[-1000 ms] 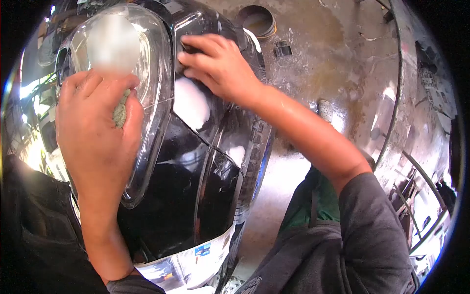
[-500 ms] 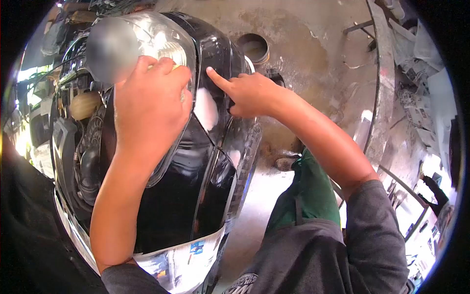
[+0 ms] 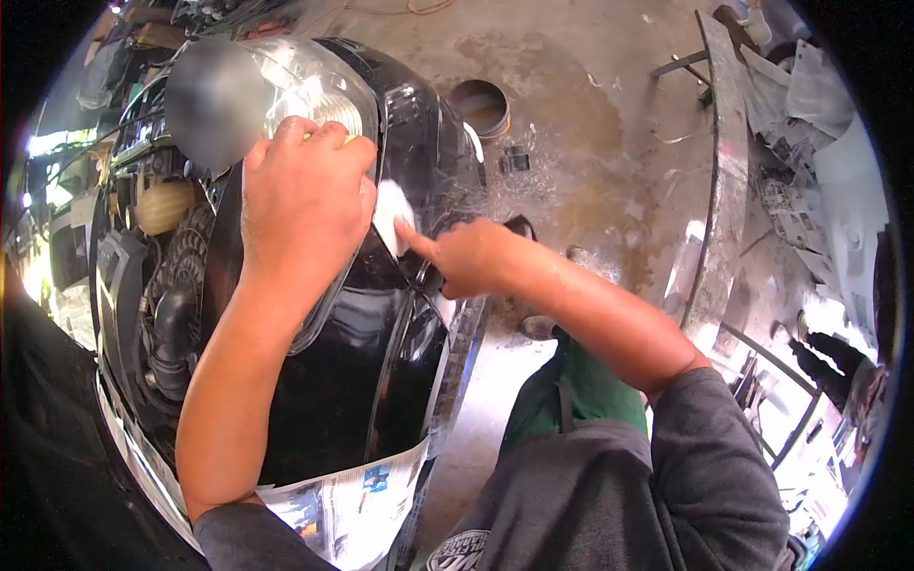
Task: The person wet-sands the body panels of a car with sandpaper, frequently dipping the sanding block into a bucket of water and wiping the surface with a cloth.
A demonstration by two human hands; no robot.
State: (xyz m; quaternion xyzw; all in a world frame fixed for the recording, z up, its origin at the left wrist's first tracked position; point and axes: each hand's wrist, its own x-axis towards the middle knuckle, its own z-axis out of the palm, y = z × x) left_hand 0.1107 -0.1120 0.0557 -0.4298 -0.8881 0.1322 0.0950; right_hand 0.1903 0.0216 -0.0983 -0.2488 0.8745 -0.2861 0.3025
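Observation:
My left hand (image 3: pixel 305 205) rests at the edge of the clear headlight (image 3: pixel 319 95), its fingers curled around a greenish pad (image 3: pixel 352 139), mostly hidden. To its right, my right hand (image 3: pixel 466 255) is over the black car's fender (image 3: pixel 333 400). Its index finger is stretched out and touches a white patch (image 3: pixel 392 211) on the panel beside the headlight. The other fingers are folded under, and a small dark thing shows at them, too hidden to make out.
Engine parts (image 3: pixel 176 324) lie open at the left. Newspaper (image 3: pixel 357 514) covers the fender's near end. On the floor stand a bucket (image 3: pixel 480 107) and a small black object (image 3: pixel 515 160). A metal rail (image 3: pixel 725 181) runs along the right; another person's legs (image 3: pixel 828 357) show beyond.
My left hand has moved right along the headlight with the pad. My right hand has come down from the upper panel to the white patch, its index finger now extended. The view has shifted.

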